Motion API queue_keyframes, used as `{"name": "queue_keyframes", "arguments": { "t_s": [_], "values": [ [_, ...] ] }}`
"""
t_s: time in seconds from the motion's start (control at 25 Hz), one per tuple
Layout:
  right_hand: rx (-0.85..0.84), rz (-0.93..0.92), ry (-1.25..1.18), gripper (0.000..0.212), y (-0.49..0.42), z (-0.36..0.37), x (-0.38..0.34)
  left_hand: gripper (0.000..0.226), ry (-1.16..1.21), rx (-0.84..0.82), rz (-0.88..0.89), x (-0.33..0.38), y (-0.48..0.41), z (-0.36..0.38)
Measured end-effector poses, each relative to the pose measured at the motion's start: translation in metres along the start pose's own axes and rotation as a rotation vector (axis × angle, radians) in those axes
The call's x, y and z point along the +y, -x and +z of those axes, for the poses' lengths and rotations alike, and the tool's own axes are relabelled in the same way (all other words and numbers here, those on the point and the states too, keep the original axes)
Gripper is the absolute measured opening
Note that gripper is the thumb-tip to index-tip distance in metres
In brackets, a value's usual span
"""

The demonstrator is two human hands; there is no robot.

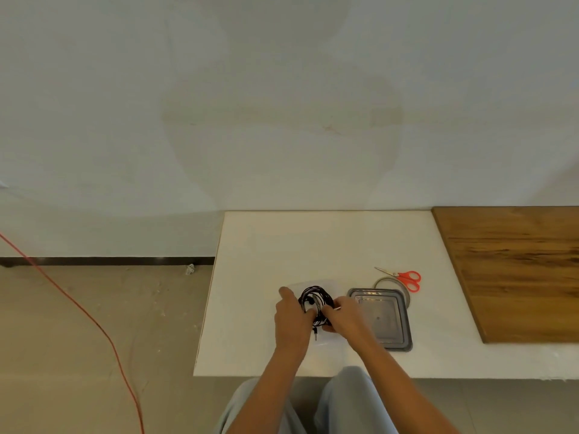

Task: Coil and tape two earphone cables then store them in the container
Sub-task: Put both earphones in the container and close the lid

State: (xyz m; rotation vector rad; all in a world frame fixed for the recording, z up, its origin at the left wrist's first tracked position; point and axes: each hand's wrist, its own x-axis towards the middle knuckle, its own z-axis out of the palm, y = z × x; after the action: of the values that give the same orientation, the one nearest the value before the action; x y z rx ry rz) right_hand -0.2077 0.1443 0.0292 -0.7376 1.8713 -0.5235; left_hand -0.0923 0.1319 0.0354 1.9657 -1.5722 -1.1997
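A coil of black earphone cable (314, 296) is held just above the white table (266, 261). My left hand (290, 317) grips the coil's left side, its index finger stretched out over the top. My right hand (344, 317) pinches the coil's lower right part. A jack plug (315, 334) hangs below the coil between the hands. A clear sheet or bag, hard to make out, lies under the coil. To the right lies the grey square container lid (383, 321). A tape roll (383, 280) sits behind it, partly hidden.
Red-handled scissors (405, 278) lie beyond the tape roll. A wooden board (517, 270) covers the table's right side. An orange cord (78, 308) runs across the floor at left. My knees are below the table's front edge.
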Motion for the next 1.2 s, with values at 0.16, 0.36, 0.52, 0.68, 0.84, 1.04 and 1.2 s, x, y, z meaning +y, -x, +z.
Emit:
{"name": "queue_keyframes", "arguments": {
  "t_s": [0.16,0.36,0.52,0.68,0.84,1.04,1.2],
  "values": [
    [0.08,-0.049,0.242,0.022,-0.004,0.012,-0.001,0.023,-0.134,-0.015,0.017,0.001,0.004,0.005],
    [0.145,-0.093,0.398,0.036,-0.008,0.022,0.0,0.02,-0.436,-0.079,0.074,-0.003,0.0,0.003],
    [0.141,-0.143,0.533,0.031,-0.007,0.021,-0.001,0.022,-0.534,-0.092,0.116,-0.007,0.0,0.002],
    [0.197,-0.259,0.55,0.031,0.012,0.005,-0.001,0.024,-0.417,0.012,0.11,-0.01,0.003,-0.01],
    [0.481,-0.325,0.305,0.017,0.024,-0.04,0.024,0.024,-0.176,0.133,0.061,-0.026,0.015,-0.032],
    [0.526,0.096,0.429,0.057,0.022,-0.06,0.072,0.033,-0.044,0.007,-0.056,-0.048,0.027,-0.029],
    [0.486,0.12,0.331,0.07,0.022,-0.053,0.082,0.029,0.03,-0.033,-0.081,-0.049,0.029,-0.022]
  ]
}}
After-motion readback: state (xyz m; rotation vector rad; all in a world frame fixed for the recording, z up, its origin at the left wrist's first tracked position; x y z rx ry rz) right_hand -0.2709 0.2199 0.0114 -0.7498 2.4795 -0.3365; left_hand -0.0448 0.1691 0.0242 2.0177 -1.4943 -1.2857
